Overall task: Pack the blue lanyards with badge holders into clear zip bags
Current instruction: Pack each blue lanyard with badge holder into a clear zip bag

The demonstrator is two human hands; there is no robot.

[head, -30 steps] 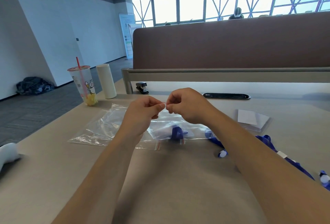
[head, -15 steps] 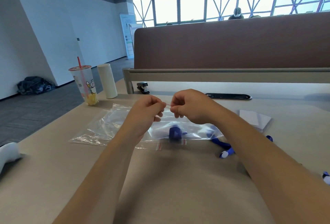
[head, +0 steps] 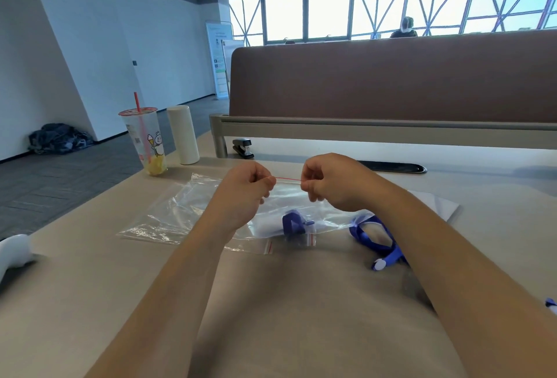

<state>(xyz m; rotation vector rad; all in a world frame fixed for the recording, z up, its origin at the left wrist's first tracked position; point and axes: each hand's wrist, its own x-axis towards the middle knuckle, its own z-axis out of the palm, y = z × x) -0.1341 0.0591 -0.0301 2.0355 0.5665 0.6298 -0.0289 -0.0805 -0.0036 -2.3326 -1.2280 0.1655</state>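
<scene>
While one blue fabric lanyard (head: 294, 224) already appears to sit inside the clear plastic zip bag (head: 286, 197) over the middle of the bench (head: 271, 302), sealing looks unfinished. The left hand (head: 247, 188) and right hand (head: 331, 182) each have a pinching grip on its red strip. A second blue lanyard (head: 373, 234) lies unpacked toward the right edge. Since half a second ago the hands have drawn wider apart, baring more strip.

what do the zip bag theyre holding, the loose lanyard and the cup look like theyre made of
zip bag: thin clear plastic film, glossy; it creases, glints and shows the table through it, with a red zip line on top.
lanyard: flat blue strap, matte, probably woven fabric; weave too blurred to confirm.
cup: translucent plastic, likely, printed, with a red straw.
</scene>
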